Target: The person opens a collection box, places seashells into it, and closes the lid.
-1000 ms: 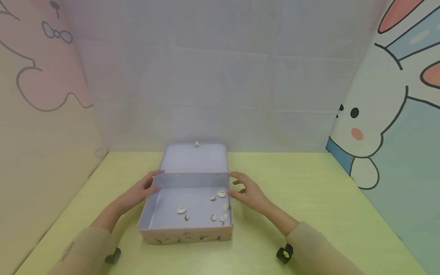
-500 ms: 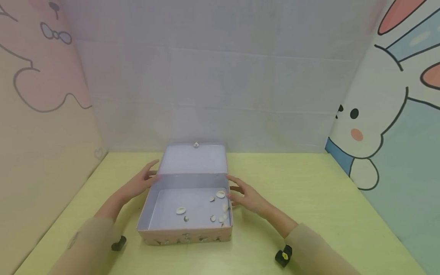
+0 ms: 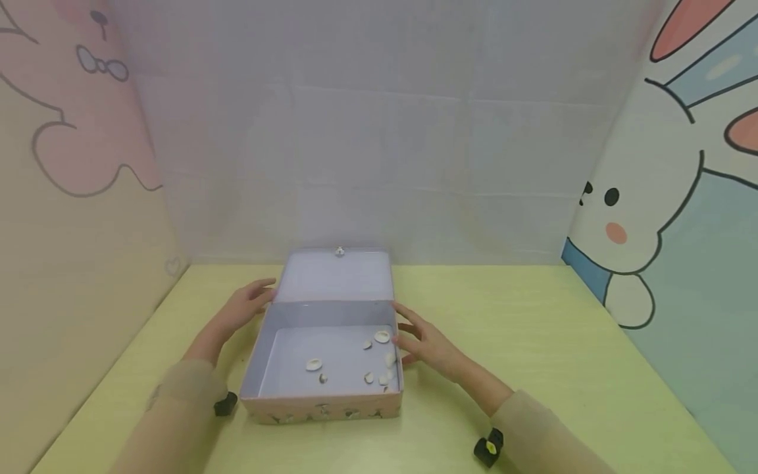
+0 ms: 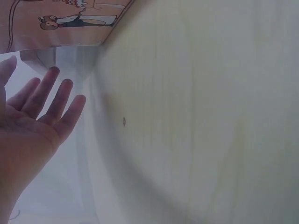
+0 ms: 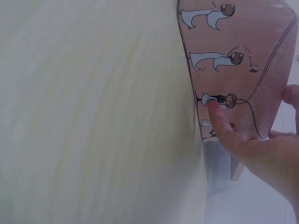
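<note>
A pink tin box [image 3: 296, 409], printed with small figures, sits on the table with its lid [image 3: 334, 278] tipped back. Several small white shells lie inside, most along the right wall; one larger shell [image 3: 314, 365] is left of the middle. My left hand [image 3: 241, 308] is beside the back left corner, fingertips right at the lid's hinge edge. In the left wrist view its fingers are spread below the box's side. My right hand [image 3: 435, 345] rests on the right side, thumb at the rim; in the right wrist view one extended finger [image 5: 224, 128] touches the printed outer wall.
The yellow table [image 3: 509, 329] reaches back to a pale wall sheet [image 3: 379, 131]. Side panels with cartoon animals [image 3: 645, 197] stand at left and right. A small black device [image 3: 489, 447] hangs under the right sleeve, another [image 3: 226, 404] under the left.
My left hand has come off the left rim and shifted back to the hinge corner. My right fingers have lowered along the outer right wall. Box and shells stay in place.
</note>
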Demonstrator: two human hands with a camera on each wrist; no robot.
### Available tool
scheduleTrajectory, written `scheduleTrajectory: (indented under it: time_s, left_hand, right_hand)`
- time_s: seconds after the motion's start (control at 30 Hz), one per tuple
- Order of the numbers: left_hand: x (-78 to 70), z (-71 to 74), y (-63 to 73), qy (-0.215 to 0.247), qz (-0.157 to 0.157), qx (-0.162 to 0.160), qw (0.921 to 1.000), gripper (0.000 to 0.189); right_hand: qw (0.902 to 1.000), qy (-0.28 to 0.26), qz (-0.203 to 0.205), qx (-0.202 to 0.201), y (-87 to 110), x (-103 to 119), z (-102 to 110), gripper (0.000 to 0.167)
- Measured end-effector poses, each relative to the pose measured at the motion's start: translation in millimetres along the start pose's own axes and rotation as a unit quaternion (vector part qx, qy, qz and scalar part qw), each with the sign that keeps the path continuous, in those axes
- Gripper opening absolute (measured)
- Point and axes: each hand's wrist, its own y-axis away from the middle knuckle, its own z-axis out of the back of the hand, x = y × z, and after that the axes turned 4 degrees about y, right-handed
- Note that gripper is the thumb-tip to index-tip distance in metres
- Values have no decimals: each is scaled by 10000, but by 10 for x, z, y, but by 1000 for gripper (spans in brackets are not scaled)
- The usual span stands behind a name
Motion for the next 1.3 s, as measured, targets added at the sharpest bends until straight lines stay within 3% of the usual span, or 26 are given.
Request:
scheduleTrajectory:
  time_s: [0.3, 0.87, 1.3]
  left_hand:
    - [23, -38, -18, 544, 301, -172, 9979, 62]
    - [3, -5, -111, 694, 685, -343, 9946, 68]
    - [9, 29, -177, 660, 40, -368, 9971, 57]
  right_hand:
    - [9997, -161, -47, 175, 37, 7, 17, 70]
    - [9993, -264, -134, 240, 60, 40, 16, 70]
    - [9994, -316, 15, 173, 13, -2, 6, 66]
